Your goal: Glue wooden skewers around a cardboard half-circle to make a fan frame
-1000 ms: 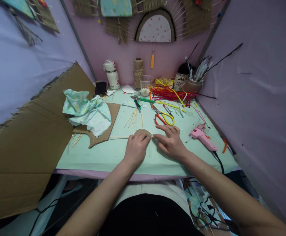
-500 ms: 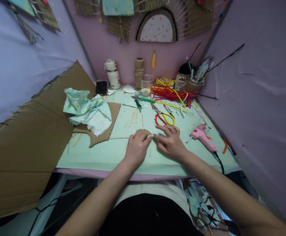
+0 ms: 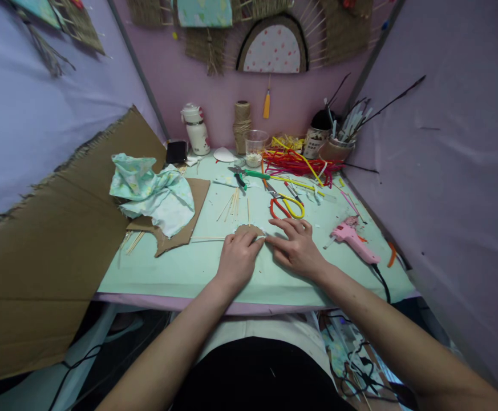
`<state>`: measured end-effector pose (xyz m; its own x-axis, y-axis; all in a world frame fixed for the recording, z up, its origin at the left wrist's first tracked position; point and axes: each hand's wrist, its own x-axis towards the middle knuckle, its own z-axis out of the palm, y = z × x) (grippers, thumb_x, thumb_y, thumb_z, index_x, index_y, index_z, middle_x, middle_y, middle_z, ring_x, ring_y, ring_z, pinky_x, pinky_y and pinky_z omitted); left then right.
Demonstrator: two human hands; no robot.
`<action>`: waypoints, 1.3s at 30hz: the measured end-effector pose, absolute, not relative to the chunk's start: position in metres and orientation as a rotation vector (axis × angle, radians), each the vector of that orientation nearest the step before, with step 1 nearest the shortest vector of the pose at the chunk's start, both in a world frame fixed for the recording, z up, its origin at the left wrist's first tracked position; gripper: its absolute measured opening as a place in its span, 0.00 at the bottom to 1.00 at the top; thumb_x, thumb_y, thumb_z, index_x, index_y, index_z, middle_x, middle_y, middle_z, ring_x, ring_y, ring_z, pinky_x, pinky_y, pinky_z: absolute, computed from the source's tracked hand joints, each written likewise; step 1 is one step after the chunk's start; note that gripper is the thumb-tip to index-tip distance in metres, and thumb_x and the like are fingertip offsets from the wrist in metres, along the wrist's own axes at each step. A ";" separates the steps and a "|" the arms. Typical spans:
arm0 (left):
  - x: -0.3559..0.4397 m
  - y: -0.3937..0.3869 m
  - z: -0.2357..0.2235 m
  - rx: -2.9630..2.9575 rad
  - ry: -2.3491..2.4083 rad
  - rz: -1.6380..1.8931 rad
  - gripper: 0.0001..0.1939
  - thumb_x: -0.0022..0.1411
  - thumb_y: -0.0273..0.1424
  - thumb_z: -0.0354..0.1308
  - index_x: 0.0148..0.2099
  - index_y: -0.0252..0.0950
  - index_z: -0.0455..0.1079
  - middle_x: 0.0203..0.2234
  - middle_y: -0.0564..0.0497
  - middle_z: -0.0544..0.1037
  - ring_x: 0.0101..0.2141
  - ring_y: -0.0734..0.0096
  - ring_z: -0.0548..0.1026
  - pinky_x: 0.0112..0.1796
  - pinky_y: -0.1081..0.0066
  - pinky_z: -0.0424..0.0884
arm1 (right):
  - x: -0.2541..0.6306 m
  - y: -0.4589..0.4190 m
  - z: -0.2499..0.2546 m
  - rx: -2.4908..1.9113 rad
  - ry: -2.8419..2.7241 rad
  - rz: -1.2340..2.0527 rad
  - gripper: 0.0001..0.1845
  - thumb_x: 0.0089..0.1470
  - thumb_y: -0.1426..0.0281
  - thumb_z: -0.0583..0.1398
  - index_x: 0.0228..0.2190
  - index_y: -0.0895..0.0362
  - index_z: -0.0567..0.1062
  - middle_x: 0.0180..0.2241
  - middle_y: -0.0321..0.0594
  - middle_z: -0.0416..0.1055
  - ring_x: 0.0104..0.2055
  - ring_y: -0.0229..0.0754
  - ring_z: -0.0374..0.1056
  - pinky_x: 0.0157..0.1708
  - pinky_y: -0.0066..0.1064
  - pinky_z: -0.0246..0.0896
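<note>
A small half-round cardboard piece (image 3: pixel 249 229) lies flat on the table, with a thin wooden stick (image 3: pixel 249 212) pointing away from its curved edge. Another pale stick (image 3: pixel 208 238) runs out to the left. My left hand (image 3: pixel 239 257) presses down on the cardboard piece with its fingers close together, hiding its near part. My right hand (image 3: pixel 296 246) has its fingers apart. Its index fingertip rests at the piece's right edge, beside my left thumb; whether it pinches anything is hidden. Beyond my right hand lie scissors (image 3: pixel 287 205) with red and yellow handles.
A pink glue gun (image 3: pixel 355 242) lies at the right with its cord hanging off. Green-handled pliers (image 3: pixel 241 178) and several loose sticks (image 3: pixel 231 204) lie ahead. Patterned cloth (image 3: pixel 158 194) covers cut cardboard (image 3: pixel 175 242) on the left. Red pipe cleaners (image 3: pixel 294 163) are heaped at the back.
Almost nothing differs. My right hand has shifted very slightly to the left, while my left hand stays on the cardboard piece.
</note>
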<state>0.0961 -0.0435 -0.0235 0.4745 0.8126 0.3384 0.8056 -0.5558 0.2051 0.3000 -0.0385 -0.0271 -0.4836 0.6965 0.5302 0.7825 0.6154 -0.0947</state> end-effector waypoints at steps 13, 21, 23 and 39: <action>0.096 -0.044 -0.022 2.706 1.474 0.617 0.15 0.71 0.26 0.49 0.53 0.43 0.73 0.49 0.51 0.78 0.48 0.66 0.72 0.43 0.63 0.59 | 0.300 -0.038 -0.027 -1.148 -2.326 -0.215 0.13 0.55 0.71 0.61 0.42 0.48 0.80 0.59 0.43 0.67 0.59 0.52 0.59 0.56 0.48 0.45; 0.097 -0.043 -0.023 2.689 1.464 0.693 0.15 0.69 0.24 0.51 0.51 0.42 0.73 0.47 0.51 0.79 0.48 0.66 0.73 0.42 0.63 0.60 | 0.299 -0.038 -0.027 -1.118 -2.292 -0.211 0.13 0.55 0.72 0.61 0.42 0.49 0.79 0.58 0.43 0.68 0.58 0.52 0.60 0.56 0.49 0.47; 0.096 -0.045 -0.022 2.666 1.441 0.819 0.15 0.68 0.22 0.51 0.51 0.42 0.73 0.48 0.50 0.79 0.50 0.66 0.73 0.43 0.63 0.60 | 0.300 -0.039 -0.026 -1.106 -2.238 -0.214 0.14 0.55 0.71 0.61 0.44 0.49 0.78 0.59 0.45 0.66 0.58 0.52 0.60 0.55 0.48 0.48; 0.087 -0.049 -0.014 2.229 1.578 1.551 0.16 0.64 0.20 0.49 0.49 0.39 0.71 0.45 0.46 0.77 0.49 0.63 0.74 0.50 0.61 0.64 | 0.304 -0.038 -0.025 -1.260 -2.011 -0.112 0.10 0.57 0.69 0.58 0.42 0.53 0.72 0.45 0.43 0.74 0.51 0.49 0.66 0.52 0.44 0.48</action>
<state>0.0865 -0.0490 -0.0135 0.0075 0.7136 0.7006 0.7128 -0.4952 0.4968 0.3043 -0.0379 -0.0252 -0.2368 0.7400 0.6295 0.8052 0.5121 -0.2991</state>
